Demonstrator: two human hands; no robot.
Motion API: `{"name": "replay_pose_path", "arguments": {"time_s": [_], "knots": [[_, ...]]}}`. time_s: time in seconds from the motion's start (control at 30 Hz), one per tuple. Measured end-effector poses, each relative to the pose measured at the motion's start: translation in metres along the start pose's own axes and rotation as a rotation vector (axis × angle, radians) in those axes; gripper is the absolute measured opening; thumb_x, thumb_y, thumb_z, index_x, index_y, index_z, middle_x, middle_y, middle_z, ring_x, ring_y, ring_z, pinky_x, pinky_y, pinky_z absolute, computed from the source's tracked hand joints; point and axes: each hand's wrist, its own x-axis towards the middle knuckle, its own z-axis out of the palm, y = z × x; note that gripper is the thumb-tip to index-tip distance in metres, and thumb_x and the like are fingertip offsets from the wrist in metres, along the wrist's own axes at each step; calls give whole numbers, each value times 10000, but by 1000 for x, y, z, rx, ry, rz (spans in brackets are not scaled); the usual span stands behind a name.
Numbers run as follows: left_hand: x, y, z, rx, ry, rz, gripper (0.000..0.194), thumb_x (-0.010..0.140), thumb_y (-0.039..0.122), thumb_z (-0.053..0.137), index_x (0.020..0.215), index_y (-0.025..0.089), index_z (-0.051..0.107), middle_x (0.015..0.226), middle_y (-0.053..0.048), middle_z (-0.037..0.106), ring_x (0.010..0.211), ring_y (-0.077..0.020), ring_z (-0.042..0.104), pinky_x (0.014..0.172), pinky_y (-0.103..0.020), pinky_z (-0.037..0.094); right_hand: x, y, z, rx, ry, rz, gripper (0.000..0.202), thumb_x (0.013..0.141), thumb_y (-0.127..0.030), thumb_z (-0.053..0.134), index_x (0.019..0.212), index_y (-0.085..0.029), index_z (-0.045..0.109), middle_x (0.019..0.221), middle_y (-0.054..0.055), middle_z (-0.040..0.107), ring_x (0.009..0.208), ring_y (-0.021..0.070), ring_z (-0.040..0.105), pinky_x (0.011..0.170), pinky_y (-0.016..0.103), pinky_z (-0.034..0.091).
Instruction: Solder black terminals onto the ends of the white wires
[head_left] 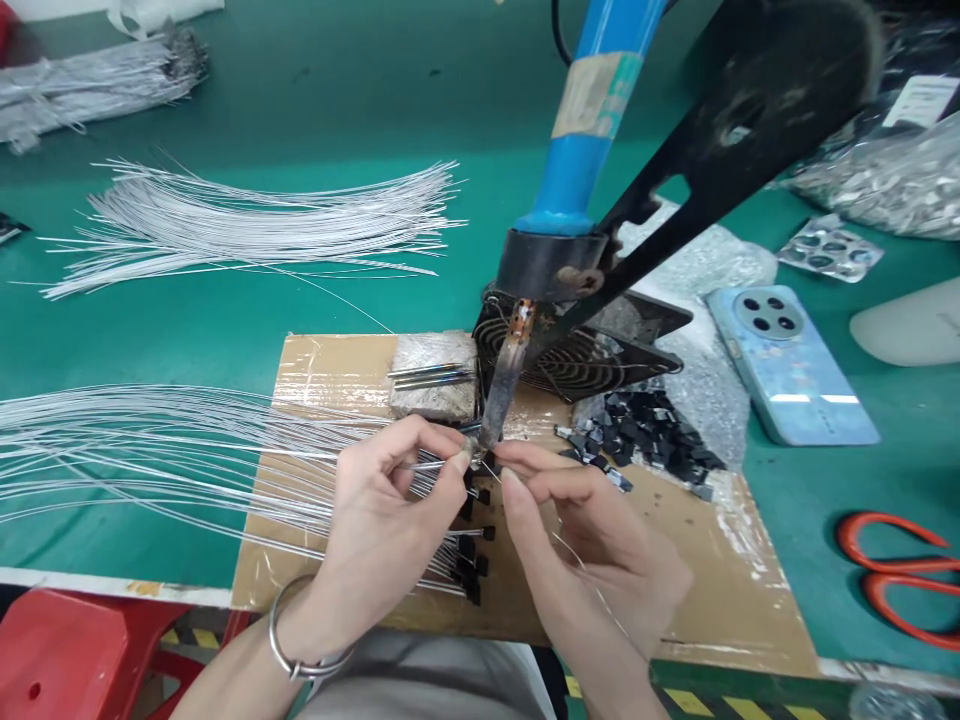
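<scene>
A blue-handled soldering iron (574, 150) is held in a black bracket, its tip (498, 400) pointing down over the cardboard (300, 375). Just left of the tip, my left hand (397, 510) pinches the end of a white wire. Thin solder wire (585, 565) runs through the closed fingers of my right hand (592, 540), its end close to the tip. Below my fingertips lie white wires (300, 450) with small black connectors (469, 565) on their ends.
A wire bundle (262, 220) lies behind on the green table (337, 310). A round fan grille (577, 365) stands behind the iron. To the right are black pieces (652, 435), a blue phone (795, 370), red-handled scissors (892, 575) and a white cup (915, 325).
</scene>
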Motion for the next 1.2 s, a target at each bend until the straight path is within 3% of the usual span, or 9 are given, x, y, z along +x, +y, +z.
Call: {"name": "replay_pose_path", "arguments": {"time_s": [0.2,0.37,0.6,0.97,1.2], "knots": [[-2,0,-1,12,6,14,100,797,132,663,702,161,673,798,-37,758,649,-121,614,508,-208,386,-2,5,1,33,6,-57,119,837,-147,734,791,-226,658,1010,61,786,956,205,754,847,306,598],[-2,1,1,-12,1,21,107,792,119,659,693,159,664,775,-31,754,640,-111,613,521,-197,402,-2,2,3,2,40,-6,127,862,-204,714,751,-219,654,992,67,788,921,205,759,803,305,602],[-2,1,1,-13,8,14,101,794,137,658,696,164,662,796,-42,760,671,-126,634,542,-209,425,-2,1,4,37,55,-26,108,848,-184,725,766,-226,670,988,54,787,897,193,761,807,295,602],[0,3,1,38,28,13,105,778,146,649,674,160,661,764,-41,754,561,-105,544,468,-217,344,-2,1,5,40,50,-51,118,835,-146,723,765,-223,667,979,46,787,905,188,761,792,270,593],[-1,3,0,26,12,16,113,787,123,650,681,162,662,764,-39,753,606,-117,583,508,-217,389,-3,1,5,24,45,-29,111,842,-163,727,766,-217,665,980,52,788,892,180,760,797,263,591]]}}
